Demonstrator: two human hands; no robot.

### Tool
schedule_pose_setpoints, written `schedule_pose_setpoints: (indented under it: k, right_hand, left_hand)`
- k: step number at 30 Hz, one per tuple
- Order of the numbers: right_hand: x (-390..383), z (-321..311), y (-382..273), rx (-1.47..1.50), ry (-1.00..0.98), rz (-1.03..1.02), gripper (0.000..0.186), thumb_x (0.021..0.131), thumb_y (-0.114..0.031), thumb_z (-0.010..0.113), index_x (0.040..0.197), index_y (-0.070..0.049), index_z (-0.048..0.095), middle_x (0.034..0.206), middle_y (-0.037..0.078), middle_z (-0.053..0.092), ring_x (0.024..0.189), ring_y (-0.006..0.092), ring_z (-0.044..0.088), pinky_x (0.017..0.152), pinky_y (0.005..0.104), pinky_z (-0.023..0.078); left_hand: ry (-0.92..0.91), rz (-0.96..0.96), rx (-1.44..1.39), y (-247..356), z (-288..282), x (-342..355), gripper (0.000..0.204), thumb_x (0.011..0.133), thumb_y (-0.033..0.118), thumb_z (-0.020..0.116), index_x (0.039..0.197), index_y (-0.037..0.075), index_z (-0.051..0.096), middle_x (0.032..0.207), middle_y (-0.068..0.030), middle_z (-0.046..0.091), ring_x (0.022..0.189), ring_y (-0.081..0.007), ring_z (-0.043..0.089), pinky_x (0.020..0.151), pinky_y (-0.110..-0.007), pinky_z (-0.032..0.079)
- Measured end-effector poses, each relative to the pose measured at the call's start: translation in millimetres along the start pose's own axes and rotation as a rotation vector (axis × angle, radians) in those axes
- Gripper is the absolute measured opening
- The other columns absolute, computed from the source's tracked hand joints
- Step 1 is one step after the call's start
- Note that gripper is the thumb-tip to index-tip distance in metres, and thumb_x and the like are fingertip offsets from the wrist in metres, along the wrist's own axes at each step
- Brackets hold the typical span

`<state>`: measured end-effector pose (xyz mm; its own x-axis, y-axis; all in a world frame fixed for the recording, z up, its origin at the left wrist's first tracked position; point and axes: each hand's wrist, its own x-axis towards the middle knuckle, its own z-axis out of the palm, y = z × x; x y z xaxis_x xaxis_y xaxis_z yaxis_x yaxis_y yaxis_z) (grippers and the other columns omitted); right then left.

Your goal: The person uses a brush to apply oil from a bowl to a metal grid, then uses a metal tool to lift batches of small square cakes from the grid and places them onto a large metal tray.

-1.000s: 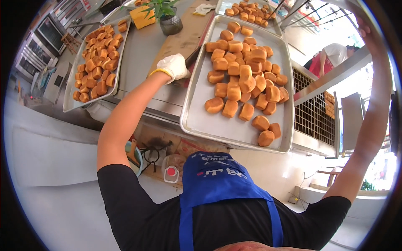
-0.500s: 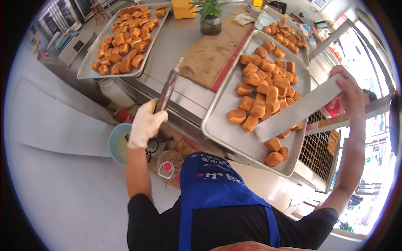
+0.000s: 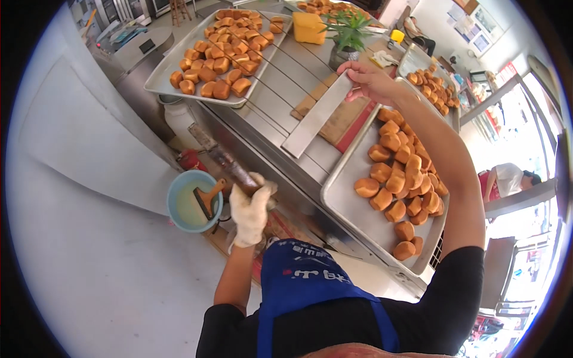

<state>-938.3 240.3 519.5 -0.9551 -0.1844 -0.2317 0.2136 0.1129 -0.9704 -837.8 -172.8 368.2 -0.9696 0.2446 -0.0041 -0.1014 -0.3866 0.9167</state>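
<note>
My left hand [image 3: 250, 209], in a white glove, is closed round a dark, worn stick-like tool [image 3: 230, 164] with a paler flat end, held over the gap before the table. My right hand [image 3: 373, 83] is bare and grips one end of a flat metal strip [image 3: 316, 119]. That strip slants above the steel table [image 3: 250, 128], near a brown board [image 3: 343, 122] with a red edge. Thin dark wires [image 3: 248, 62] cross in front of the left tray and table; what they belong to I cannot tell. Golden bread pieces [image 3: 397, 173] lie on the tray [image 3: 346, 209] beneath my right arm.
More bread fills a tray [image 3: 161, 77] at the far left, and another tray [image 3: 418, 59] stands at the back right. A yellow block [image 3: 309, 28] and a potted plant [image 3: 346, 36] stand between. Below left, a blue bucket [image 3: 175, 206] holds pale liquid and a wooden-handled brush [image 3: 206, 197].
The metal strip in my right hand has moved left, from the right bread tray to above the table. My left hand has shifted right and lower, its tool now tilting left. The view has shifted.
</note>
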Motion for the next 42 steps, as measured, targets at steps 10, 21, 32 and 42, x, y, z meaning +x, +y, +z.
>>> schedule_pose_setpoints:
  k: [10,21,32,42]
  right_hand:
    - [81,-39,66,0.082,0.093,0.119,0.021,0.114,-0.028,0.052,0.128,-0.015,0.059,0.108,0.000,0.063,0.090,0.0137,0.064,0.086,0.0338,0.061]
    - [102,-64,95,-0.554,0.490,0.118,0.052,0.106,-0.045,0.063,0.147,-0.013,0.059,0.096,0.007,0.070,0.062,0.0138,0.065,0.055,0.0301,0.055]
    - [-259,186,-7,-0.753,0.654,-0.734,0.015,0.097,-0.021,0.071,0.092,-0.007,0.074,0.075,0.012,0.071,0.070,0.0330,0.070,0.063,0.0444,0.055]
    - [-599,312,241,0.129,1.821,-0.384,0.039,0.114,-0.025,0.047,0.103,0.004,0.072,0.078,0.006,0.069,0.066,0.0123,0.065,0.064,0.0257,0.053]
  left_hand:
    - [-0.185,0.064,0.424,-17,31,87,0.021,0.093,0.003,0.063,0.112,-0.004,0.058,0.088,-0.0058,0.063,0.076,-0.0151,0.069,0.072,-0.032,0.061]
    - [-0.235,0.304,0.626,-31,47,119,0.022,0.090,0.011,0.064,0.108,-0.002,0.069,0.087,-0.0137,0.073,0.076,-0.0220,0.070,0.072,-0.041,0.056]
    - [-0.346,0.214,0.188,97,115,-36,0.019,0.096,0.018,0.059,0.100,0.000,0.055,0.063,-0.0102,0.059,0.044,-0.0164,0.053,0.041,-0.028,0.040]
    - [-1.608,-0.671,0.340,-48,315,-331,0.016,0.101,0.014,0.068,0.106,0.001,0.060,0.069,-0.0029,0.061,0.051,-0.0122,0.057,0.048,-0.028,0.046]
